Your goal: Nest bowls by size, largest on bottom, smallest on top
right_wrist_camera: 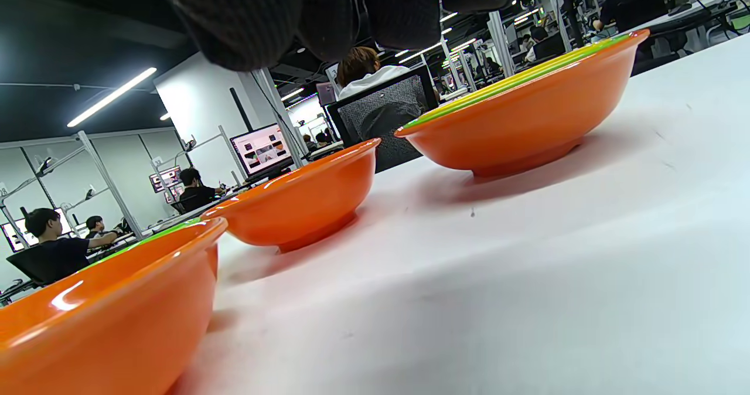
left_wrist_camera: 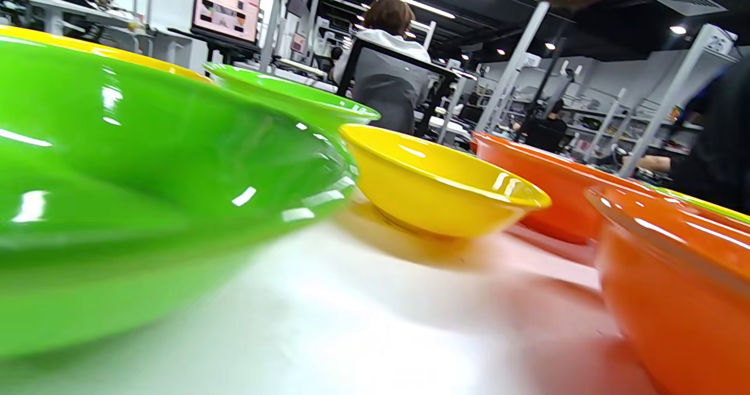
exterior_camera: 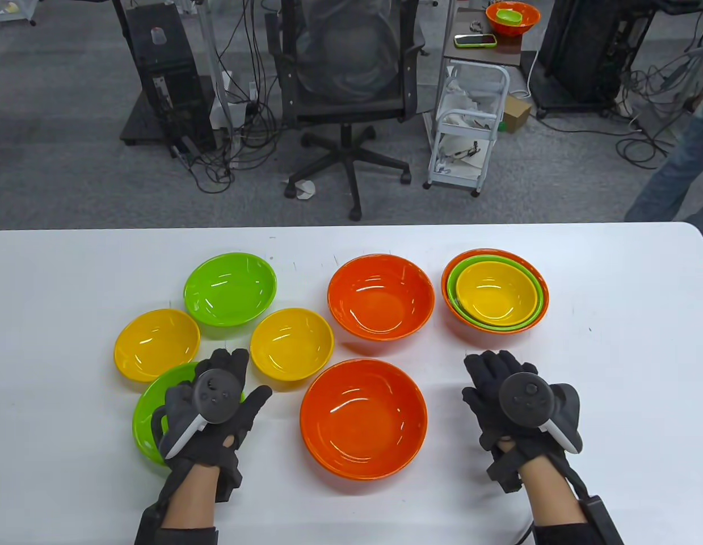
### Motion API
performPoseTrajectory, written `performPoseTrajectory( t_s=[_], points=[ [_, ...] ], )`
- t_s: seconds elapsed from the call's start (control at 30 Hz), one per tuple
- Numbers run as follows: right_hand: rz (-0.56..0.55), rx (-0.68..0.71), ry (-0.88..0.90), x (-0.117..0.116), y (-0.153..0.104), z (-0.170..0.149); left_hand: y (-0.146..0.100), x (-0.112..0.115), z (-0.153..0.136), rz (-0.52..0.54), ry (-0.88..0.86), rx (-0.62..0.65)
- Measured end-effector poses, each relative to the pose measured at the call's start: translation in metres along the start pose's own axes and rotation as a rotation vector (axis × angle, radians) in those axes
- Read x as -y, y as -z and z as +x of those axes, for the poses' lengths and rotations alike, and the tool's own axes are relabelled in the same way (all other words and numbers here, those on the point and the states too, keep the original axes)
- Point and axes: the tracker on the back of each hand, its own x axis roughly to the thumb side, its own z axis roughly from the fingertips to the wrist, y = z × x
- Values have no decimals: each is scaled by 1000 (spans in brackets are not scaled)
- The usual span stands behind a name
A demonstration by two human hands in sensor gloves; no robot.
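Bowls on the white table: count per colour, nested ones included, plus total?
Orange bowls: 3, near one, far one, and the outer bowl of the nested stack.
Green bowls: 3, far one, one under the left hand, and the middle of the stack.
Yellow bowls: 3, left, centre, and the top of the stack.
Total: 9.

no readable text, labels, brands or numbers anywhere, distant monitor screens too blurred to read
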Motion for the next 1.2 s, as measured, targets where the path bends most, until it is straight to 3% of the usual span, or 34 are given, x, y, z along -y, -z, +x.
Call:
performPoseTrajectory(
  t_s=[0.23,0.63,1.2],
  points=[
    [0,1,19,0,1,-1,4,-10,-40,17,-53,-117],
    [-1,-10,37,3,1,-3,5,-29,-109,25,54,-350],
    [23,-31,39,2,1,-5,11,-15,-126,-66,50,-464]
  ],
)
